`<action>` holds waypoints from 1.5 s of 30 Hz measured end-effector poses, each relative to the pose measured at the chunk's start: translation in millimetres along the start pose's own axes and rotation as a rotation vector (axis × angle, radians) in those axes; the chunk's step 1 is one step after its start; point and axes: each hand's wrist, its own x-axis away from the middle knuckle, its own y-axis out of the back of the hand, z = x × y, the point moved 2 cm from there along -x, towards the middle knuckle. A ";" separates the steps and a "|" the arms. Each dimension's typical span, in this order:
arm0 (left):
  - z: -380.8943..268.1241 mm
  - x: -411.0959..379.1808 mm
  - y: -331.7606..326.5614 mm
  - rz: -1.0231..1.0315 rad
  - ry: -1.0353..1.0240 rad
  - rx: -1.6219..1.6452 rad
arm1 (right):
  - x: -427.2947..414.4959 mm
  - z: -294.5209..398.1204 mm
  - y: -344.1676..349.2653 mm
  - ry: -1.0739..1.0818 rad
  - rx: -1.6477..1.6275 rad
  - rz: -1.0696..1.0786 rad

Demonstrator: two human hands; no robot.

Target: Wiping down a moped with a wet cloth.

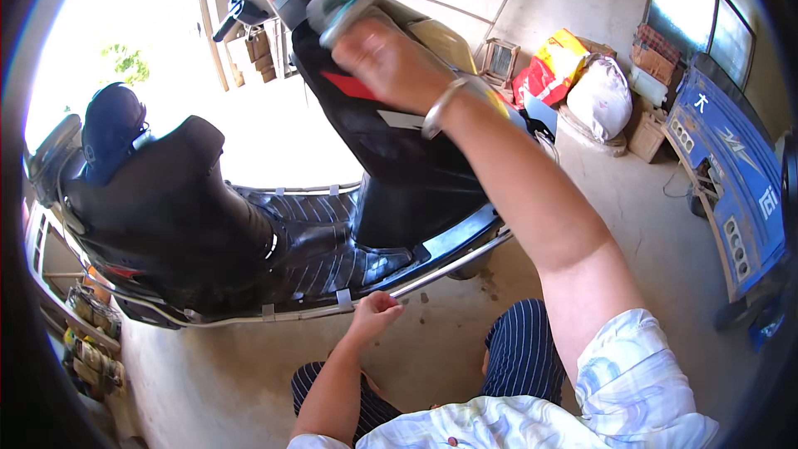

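Observation:
A blurred white and green cloth (349, 3) is held in my right hand (389, 59), up against the upper front shield (399, 156) of a black motor scooter. A pale bangle (444, 106) circles that wrist. Lower down, my left hand (376, 315) has its fingers curled at the metal side rail (442, 267) along the scooter's footboard. Whether these fingers grip the rail or only rest by it is hidden. Ribbed black matting (324, 262) covers the footboard. At the left stands the black seat (162, 199), with a dark blue cap (112, 131) on it.
Red and yellow bags (552, 65) and a white sack (598, 96) sit by the wall. A blue vehicle panel (729, 156) stands at the right. Bundled items fill a shelf (93, 337) at lower left. A handlebar grip (227, 25) juts out at upper left.

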 end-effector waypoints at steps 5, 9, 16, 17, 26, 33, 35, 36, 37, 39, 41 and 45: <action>-6.9 2.4 1.0 -0.028 0.034 -0.145 | 2.5 -35.4 -5.2 0.190 0.495 0.148; 6.1 -6.0 -1.2 0.031 -0.074 -0.260 | 47.4 -121.0 70.4 -0.383 0.205 0.115; 8.9 -2.9 -9.9 0.139 -0.038 -0.288 | 33.6 -16.6 6.8 -0.098 0.360 0.319; 10.2 -3.5 -11.9 0.152 -0.033 -0.263 | 15.3 -7.0 -2.5 0.004 0.410 0.276; -20.3 7.4 -13.7 0.153 -0.102 -0.431 | -52.8 -190.0 35.1 -0.659 0.256 0.331; -38.8 5.9 -11.5 0.159 -0.105 -0.423 | -80.3 -161.9 29.8 -0.665 0.096 0.360; -27.2 2.6 -6.5 0.146 -0.071 -0.380 | -79.1 -117.4 8.3 -0.361 0.081 0.338; -34.3 0.4 -13.0 0.153 -0.048 -0.374 | -68.0 -116.3 9.5 -0.034 0.083 0.356; -28.2 1.7 -6.7 0.145 -0.018 -0.372 | -52.3 -50.5 1.2 -0.093 0.274 0.452; -29.7 -3.3 -12.7 0.168 -0.028 -0.399 | -12.4 -26.0 -2.5 0.153 0.382 0.368; -24.3 -3.8 -12.7 0.183 -0.041 -0.439 | 35.2 4.4 -5.6 0.006 0.410 0.373; -9.4 1.3 -7.5 0.168 0.002 -0.432 | 101.1 -6.0 23.6 -0.279 0.549 0.288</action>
